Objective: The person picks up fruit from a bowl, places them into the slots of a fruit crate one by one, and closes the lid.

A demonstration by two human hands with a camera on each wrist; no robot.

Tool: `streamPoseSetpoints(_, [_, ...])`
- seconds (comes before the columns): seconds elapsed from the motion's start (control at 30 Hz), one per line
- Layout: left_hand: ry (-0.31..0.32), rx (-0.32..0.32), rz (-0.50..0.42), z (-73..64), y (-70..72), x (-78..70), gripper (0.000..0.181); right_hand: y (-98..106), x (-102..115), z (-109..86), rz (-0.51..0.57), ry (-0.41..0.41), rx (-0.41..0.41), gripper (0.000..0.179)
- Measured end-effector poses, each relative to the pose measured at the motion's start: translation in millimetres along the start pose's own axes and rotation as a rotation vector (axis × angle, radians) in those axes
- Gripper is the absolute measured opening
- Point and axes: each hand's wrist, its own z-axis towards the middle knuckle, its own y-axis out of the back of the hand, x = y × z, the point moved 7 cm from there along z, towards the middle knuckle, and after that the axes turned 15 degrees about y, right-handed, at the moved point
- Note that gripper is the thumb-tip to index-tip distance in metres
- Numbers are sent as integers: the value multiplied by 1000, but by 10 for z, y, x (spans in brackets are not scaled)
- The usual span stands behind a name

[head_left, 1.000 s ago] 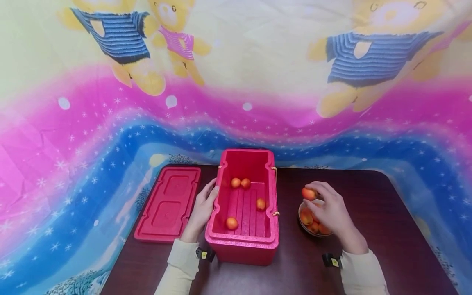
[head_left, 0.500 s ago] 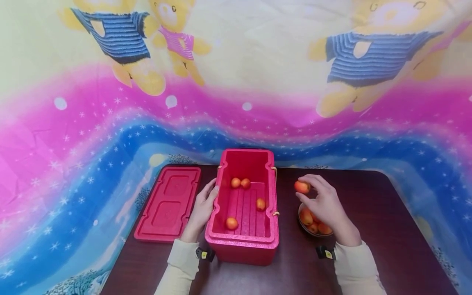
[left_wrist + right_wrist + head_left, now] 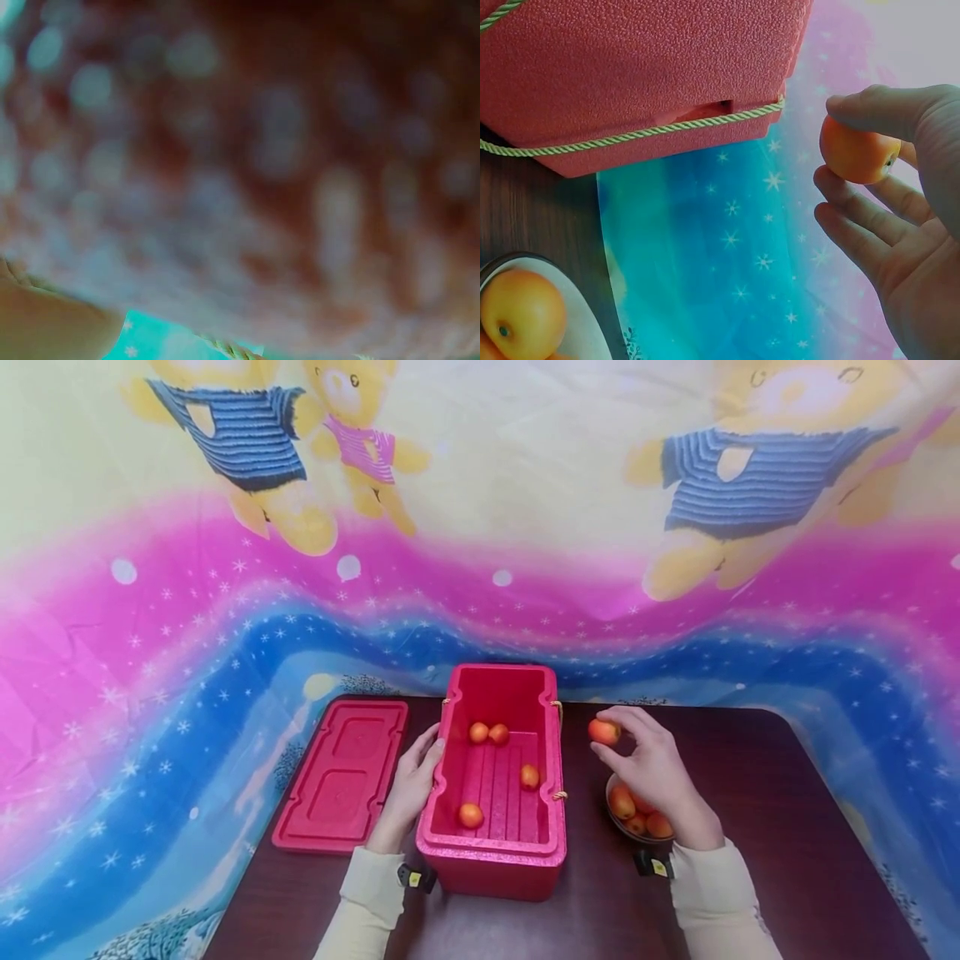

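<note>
Okay so from my end, the right hand [image 3: 656, 774] has a small orange-red fruit [image 3: 603, 732] pinched between thumb and fingers, up off the table [image 3: 757, 777]. On the right wrist feed I can see the other fingers spread with gaps between them, only loosely bent. It's in midair, right of the red box [image 3: 498, 878] and a bit past the bowl [image 3: 585, 319], which has more of the same fruit in it. Left hand [image 3: 405, 789] I've got resting against the box's left side near the rim, fingers fairly straight from what I can see. Left wrist feed is mostly blur, so I can't tell exactly where those fingertips touch. Inside the box I count four loose fruits [image 3: 471, 816], two of them side by side, and the red lid [image 3: 345, 775] lies flat to its left
</note>
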Motion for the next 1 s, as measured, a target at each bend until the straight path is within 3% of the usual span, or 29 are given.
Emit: streamPoseSetpoints(1.0, [8, 18, -10, -2, -8, -2, 56, -142, 132, 275, 52, 59, 29, 46])
